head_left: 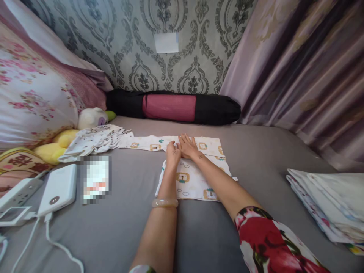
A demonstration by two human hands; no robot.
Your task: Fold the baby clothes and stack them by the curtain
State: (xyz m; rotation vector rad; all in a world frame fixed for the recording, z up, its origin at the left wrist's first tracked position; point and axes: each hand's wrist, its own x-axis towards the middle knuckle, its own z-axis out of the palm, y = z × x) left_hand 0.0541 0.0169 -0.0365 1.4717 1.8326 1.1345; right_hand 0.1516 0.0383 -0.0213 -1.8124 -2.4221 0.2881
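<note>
A small white baby shirt (pixel 196 189) printed with orange lion faces and green leaves lies flat on the grey sheet. One long sleeve (pixel 142 143) stretches out to the left, while on the right side a strip of cloth is folded over the body. My right hand (pixel 187 146) presses on the upper part of the shirt, palm down and fingers spread. Close beside it, my left hand (pixel 172 152) has its fingers curled at the base of the outstretched sleeve, closed on the fabric; its fingertips are partly hidden. A pale bangle (pixel 165 203) circles my left wrist.
Crumpled white printed cloth (pixel 96 140) touches the sleeve's end. Left are plush toys (pixel 61 144), a white power bank (pixel 58 189) with cables, a power strip (pixel 21 193) and a blurred packet (pixel 96 178). Folded cloths (pixel 327 204) lie right; a black-and-pink roll (pixel 170 107) lies along the wall.
</note>
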